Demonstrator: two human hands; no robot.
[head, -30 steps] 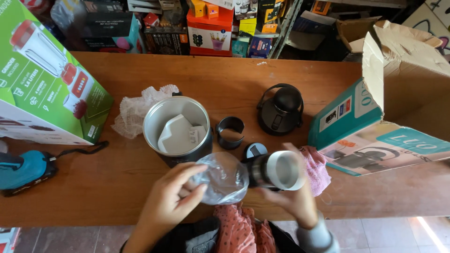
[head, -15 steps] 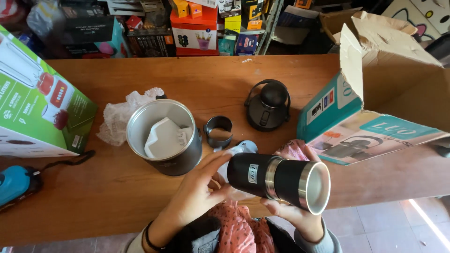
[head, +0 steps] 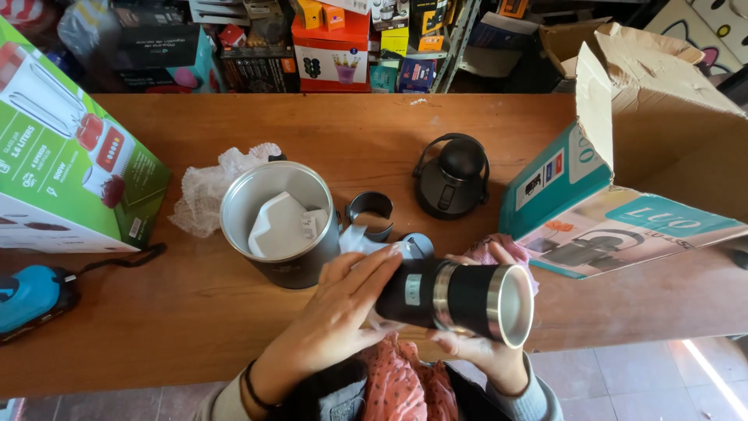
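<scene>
A black insulated cup with a steel rim lies on its side in my hands, its open mouth facing right. My right hand grips it from below. My left hand presses on its base end, over a bit of clear plastic wrap. Just left stands a larger steel-lined pot with folded white paper inside. A small black ring-shaped part and a black domed lid with a handle sit on the wooden table behind the cup.
An open teal and brown cardboard box lies at the right. A green appliance box sits at the left, with a blue tool and its cord below it. Crumpled plastic lies behind the pot. Stacked boxes fill the back.
The plastic bag that covered the cup a second ago has come off. The cup now lies bare, turned with its mouth to the right, and my left hand has shifted onto its base.
</scene>
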